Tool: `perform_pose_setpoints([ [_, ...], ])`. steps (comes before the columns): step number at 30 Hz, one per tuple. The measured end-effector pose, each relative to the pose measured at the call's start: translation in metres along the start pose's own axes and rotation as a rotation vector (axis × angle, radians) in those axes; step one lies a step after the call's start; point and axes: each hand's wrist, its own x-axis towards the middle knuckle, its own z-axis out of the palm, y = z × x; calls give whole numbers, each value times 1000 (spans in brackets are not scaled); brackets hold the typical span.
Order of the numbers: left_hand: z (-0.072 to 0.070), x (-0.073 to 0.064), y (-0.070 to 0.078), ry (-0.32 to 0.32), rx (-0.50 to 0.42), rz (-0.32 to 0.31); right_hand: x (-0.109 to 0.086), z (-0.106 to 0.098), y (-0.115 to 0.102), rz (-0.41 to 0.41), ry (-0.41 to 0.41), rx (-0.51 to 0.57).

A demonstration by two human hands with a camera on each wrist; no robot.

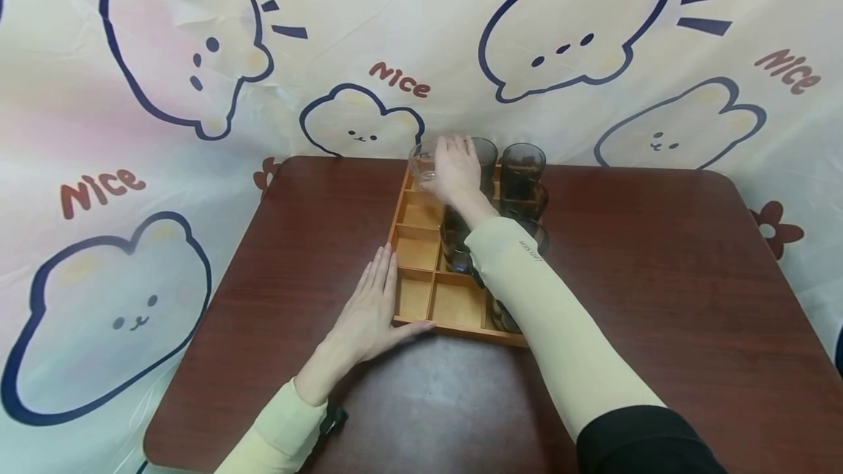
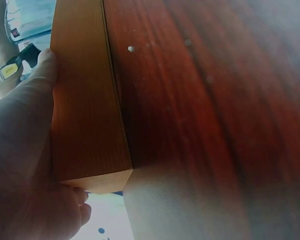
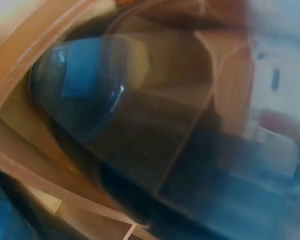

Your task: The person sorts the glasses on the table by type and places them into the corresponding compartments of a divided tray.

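A wooden divided tray lies on the table, with several dark tinted tumblers in its middle and right columns. At its far left corner, my right hand holds a clear drinking glass, thumb low on the near side. In the right wrist view a smoky tumbler fills much of the picture, blurred, between wooden dividers. My left hand rests against the tray's near left corner, straight fingers along the side and thumb along the front edge. The left wrist view shows it touching the tray's outer wall.
The dark red-brown table extends on both sides of the tray. Right behind its far edge hangs a pale printed curtain with cartoon bears. My right forearm crosses over the tray's right side and hides some tumblers.
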Motion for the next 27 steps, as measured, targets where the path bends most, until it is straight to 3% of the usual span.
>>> perform_pose_setpoints([
  [18, -1, -2, 0, 0, -10, -2, 2, 2, -6, 43, -105, -168],
  [27, 0, -1, -1, 14, -8, 7, 2, 0, -7, 52, -125, -189],
])
